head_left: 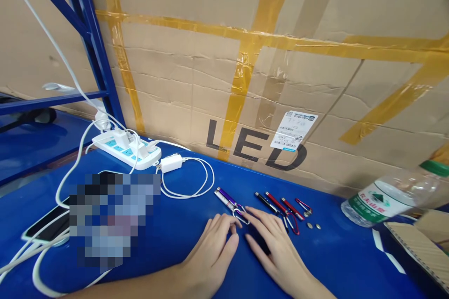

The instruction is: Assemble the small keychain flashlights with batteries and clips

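On blue tabletop (171, 243): left hand (212, 252) curled, hold unclear; right hand (275, 243) spread; small carabiner (240, 218) likely wants light touch.

1 bottle (387, 196), green cap (436, 167), at right; white power strip (142, 163) at left; taped cardboard (175, 84) marked "LED" behind.

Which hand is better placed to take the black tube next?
Probably the right hand: it lies nearer the black tube, while the left hand is farther left, beyond the right one.
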Action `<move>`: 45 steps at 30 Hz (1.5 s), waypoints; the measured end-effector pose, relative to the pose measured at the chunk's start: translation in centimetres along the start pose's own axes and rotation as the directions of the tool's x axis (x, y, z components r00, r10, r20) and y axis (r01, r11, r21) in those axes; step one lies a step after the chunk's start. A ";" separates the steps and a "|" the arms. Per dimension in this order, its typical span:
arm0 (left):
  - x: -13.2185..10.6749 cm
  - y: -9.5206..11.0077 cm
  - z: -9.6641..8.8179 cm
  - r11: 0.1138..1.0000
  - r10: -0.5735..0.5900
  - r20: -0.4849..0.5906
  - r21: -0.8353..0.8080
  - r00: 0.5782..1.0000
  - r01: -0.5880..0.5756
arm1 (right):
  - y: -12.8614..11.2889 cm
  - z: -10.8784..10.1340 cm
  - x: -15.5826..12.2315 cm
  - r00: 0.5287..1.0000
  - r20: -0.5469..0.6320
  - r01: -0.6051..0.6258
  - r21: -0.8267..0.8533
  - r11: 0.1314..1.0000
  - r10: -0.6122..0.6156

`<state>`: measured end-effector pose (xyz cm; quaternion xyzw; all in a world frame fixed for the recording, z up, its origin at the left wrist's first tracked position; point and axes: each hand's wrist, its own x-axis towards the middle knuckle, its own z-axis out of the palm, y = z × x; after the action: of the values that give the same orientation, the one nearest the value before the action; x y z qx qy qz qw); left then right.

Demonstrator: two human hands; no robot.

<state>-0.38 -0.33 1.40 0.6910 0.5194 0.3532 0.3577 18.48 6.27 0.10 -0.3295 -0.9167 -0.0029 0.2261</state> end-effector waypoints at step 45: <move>0.3 -0.3 -0.2 0.999 -0.008 0.088 0.033 0.996 0.005 | 1.0 0.9 -0.2 0.962 -0.056 -0.244 0.258 0.935 0.267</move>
<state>-0.62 0.07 1.32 0.7099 0.5113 0.3126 0.3700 18.84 7.08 -0.98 -0.4144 -0.8479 0.1266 0.3053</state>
